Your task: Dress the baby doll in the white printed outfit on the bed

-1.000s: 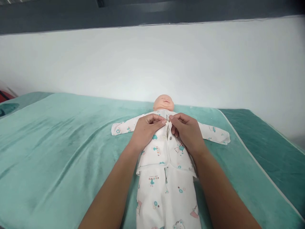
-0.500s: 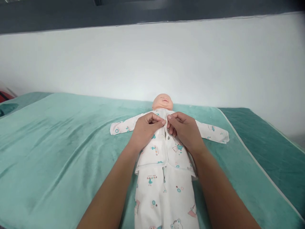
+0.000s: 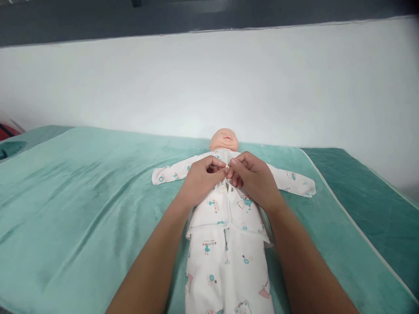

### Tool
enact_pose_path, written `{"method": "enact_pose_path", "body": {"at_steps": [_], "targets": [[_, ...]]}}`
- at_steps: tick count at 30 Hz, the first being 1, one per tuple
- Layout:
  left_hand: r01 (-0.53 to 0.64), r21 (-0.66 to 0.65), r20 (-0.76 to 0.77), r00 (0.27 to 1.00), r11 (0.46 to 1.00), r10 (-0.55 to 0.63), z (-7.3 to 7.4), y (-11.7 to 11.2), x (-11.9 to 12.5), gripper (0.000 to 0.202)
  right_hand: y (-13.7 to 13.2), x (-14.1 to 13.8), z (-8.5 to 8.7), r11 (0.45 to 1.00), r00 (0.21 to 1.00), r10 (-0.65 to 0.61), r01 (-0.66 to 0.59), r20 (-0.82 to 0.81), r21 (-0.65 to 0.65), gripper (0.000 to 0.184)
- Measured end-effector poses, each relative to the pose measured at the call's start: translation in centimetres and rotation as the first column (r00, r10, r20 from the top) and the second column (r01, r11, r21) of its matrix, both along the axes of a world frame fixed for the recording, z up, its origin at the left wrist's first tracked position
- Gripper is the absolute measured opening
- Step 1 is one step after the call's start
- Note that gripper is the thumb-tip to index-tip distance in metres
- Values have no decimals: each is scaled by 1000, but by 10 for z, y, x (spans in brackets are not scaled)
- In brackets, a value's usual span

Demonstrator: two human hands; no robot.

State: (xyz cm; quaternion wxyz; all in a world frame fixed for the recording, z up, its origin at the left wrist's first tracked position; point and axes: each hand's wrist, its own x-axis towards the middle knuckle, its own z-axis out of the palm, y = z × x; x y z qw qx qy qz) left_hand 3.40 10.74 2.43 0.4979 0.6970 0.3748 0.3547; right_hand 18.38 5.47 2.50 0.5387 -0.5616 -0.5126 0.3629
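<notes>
left hand (image 3: 199, 181) and right hand (image 3: 253, 179) both pinch the shirt (image 3: 225, 207) edges under the doll (image 3: 224, 139) chin; best to line the edges up and press squarely.

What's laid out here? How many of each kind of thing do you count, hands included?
baby doll: 1
printed top: 1
printed trousers: 1
teal covers: 2, a light blanket on a darker mat
hands: 2, left hand and right hand, both pinching the printed top's front
Total: 7
</notes>
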Motion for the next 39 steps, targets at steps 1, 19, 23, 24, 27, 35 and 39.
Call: {"method": "enact_pose_path", "body": {"at_steps": [1, 19, 23, 24, 27, 35, 39], "targets": [[-20, 7, -8, 1000, 1000, 20, 0, 0, 1, 13, 0, 0, 0, 1000, 1000, 8, -8, -6, 5, 28], [7, 6, 68, 998, 1000, -7, 1, -1, 3, 22, 1, -3, 3, 998, 1000, -3, 4, 25, -58, 24], [8, -18, 99, 995, 1000, -6, 2, 0, 2, 20, 0, -3, 5, 996, 1000, -4, 6, 30, -84, 22], [-1, -15, 94, 996, 1000, 2, 2, -1, 2, 18, 0, -4, 5, 994, 999, -9, 13, 30, -108, 22], [-20, 0, 63, 998, 1000, 20, 3, -2, 4, 15, 0, -5, 8, 983, 999, -38, 44, 36, -180, 20], [-123, 103, 2, 992, 987, 123, -1, -1, 7, 11, -3, -4, 17, 960, 998, -12, 30, 68, -279, 10], [-81, 117, 0, 997, 990, 82, -1, 0, 2, 13, -2, 1, 16, 963, 999, 16, -26, -41, -269, 13]]}}
